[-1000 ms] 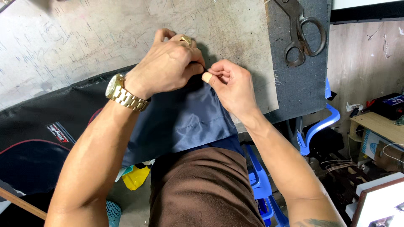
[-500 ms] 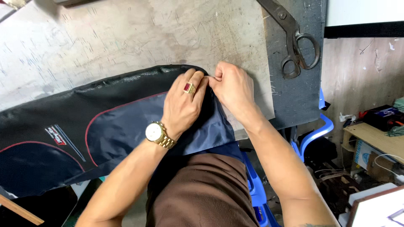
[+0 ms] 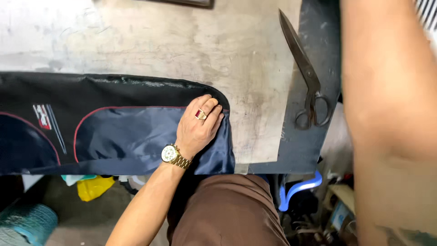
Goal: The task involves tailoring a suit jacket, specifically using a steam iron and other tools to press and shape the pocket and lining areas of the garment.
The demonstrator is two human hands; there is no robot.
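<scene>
The left hand (image 3: 198,127) now lies flat and open on the dark fabric piece (image 3: 136,132), palm down, fingers spread at its rounded right end, gripping nothing, only pressing the cloth against the worn table (image 3: 150,41). Half a second ago both hands met at that same corner, the right one pinching the edge; now the right hand has lifted away, and only its forearm (image 3: 387,114) shows, close to the camera, well to the right of the pressing hand. The hand itself is out of view, so I cannot tell whether it is clenched or released. From this I judge that the pinching work at the corner is over and the cloth is merely held in place. The fabric stretches leftward from the pressing hand along the near table edge: black along the far side, navy within a thin red piping line (image 3: 132,108). Far left of the hand sits a small printed emblem (image 3: 43,116) in red and white, a short slanted mark. A pair of large scissors (image 3: 307,77) lies to the right of the hand on a dark mat (image 3: 325,41), well apart, untouched. Below the table edge, left of the wrist, a yellow package (image 3: 93,187) shows.
</scene>
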